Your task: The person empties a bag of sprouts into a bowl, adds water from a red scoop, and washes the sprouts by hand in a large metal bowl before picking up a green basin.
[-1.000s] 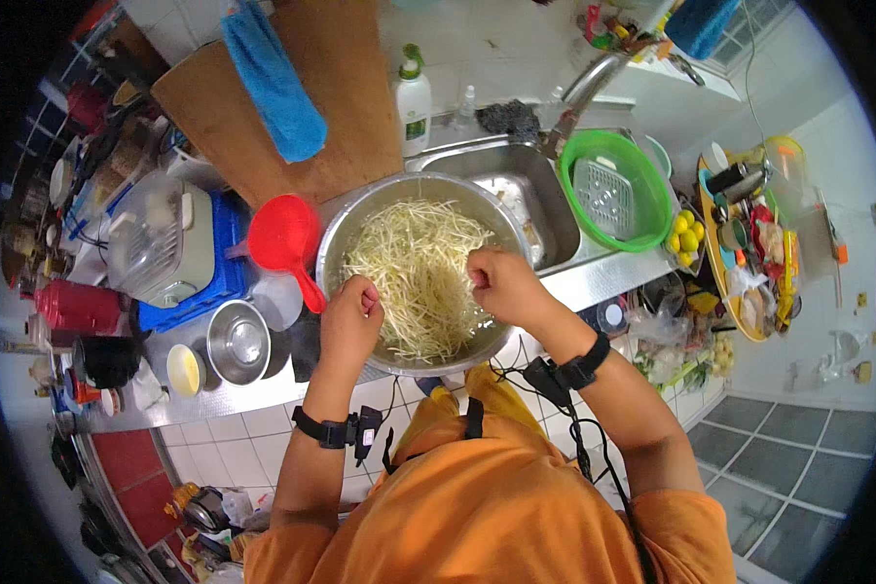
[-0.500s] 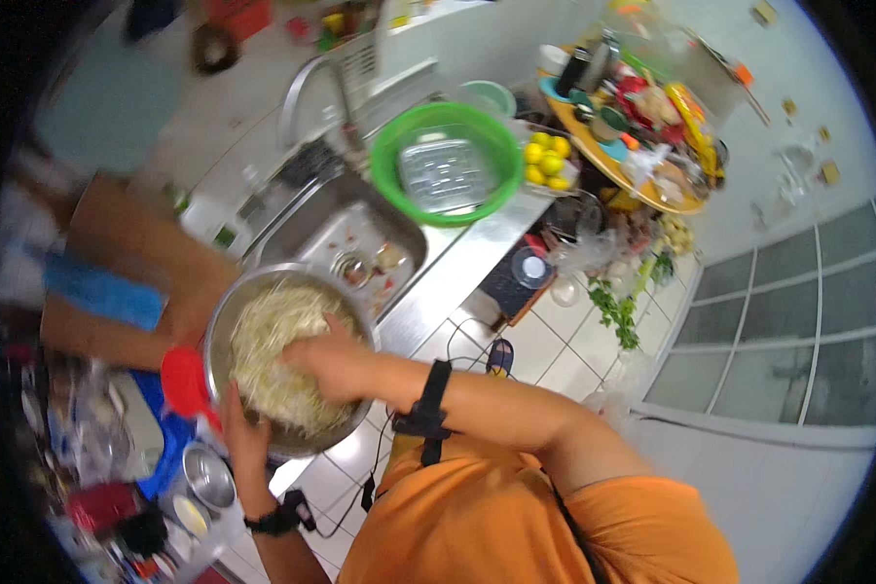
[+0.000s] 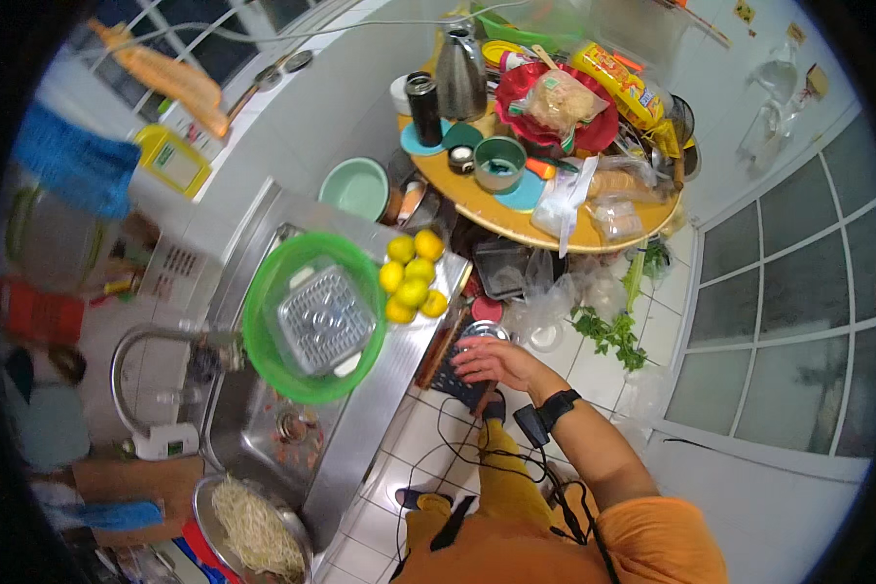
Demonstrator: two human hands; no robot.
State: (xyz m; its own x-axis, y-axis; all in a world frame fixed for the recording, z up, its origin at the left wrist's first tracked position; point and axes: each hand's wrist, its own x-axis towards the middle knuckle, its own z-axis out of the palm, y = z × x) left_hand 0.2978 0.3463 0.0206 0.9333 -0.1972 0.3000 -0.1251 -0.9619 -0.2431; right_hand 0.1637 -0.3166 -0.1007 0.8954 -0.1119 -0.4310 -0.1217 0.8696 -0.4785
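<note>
My right hand (image 3: 496,362) is stretched out low past the counter's right side, with its fingers apart and nothing visible in them. Just beyond its fingertips sits a round silvery metal thing (image 3: 485,329), partly covered, its kind unclear. Below the hand is a dark, flat-topped stand (image 3: 455,380) on the floor. A metal bowl (image 3: 302,538) of pale thin strands (image 3: 253,526), perhaps bean sprouts, stands at the lower left, with no hand on it. My left hand is out of view.
A green basin (image 3: 255,336) holding a clear plastic tray (image 3: 327,321) stands beside the sink (image 3: 236,428). Several yellow lemons (image 3: 414,280) sit at the counter's end. A crowded round table (image 3: 477,209) is behind. Black cables (image 3: 516,465) hang near my legs.
My right hand has left the strands in the bowl and reached right, over the stand. My left hand has gone out of view. The view has turned right, so the bowl appears lower left.
</note>
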